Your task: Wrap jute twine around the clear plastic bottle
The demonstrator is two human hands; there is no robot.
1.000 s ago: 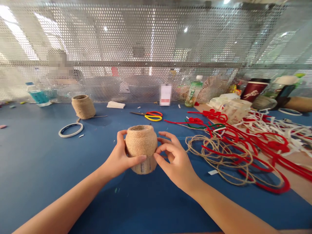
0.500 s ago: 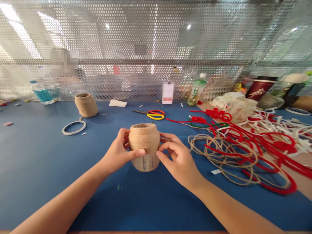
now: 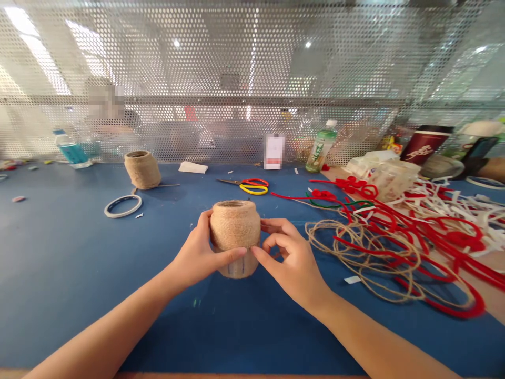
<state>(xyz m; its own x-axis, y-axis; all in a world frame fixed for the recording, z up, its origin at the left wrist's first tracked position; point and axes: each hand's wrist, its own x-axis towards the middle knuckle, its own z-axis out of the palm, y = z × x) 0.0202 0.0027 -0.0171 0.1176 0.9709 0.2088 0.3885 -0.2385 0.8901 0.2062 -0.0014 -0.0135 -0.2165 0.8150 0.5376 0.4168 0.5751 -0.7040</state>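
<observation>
Quick one: small jar wrapped w/ jute twine was held over the middle of the blue table, bottom part bare and kinda see-through. Left hand was grasping it, fingers behind, thumb across the front at the wrap's lower edge, prob to steady it. Right hand wasn't clenched, thumb at that same edge, fingers curled just beside the jar, seemed to be nudging the rows. Loose twine lay nearby on the right w/ red pipe cleaners, easy reach imo.
</observation>
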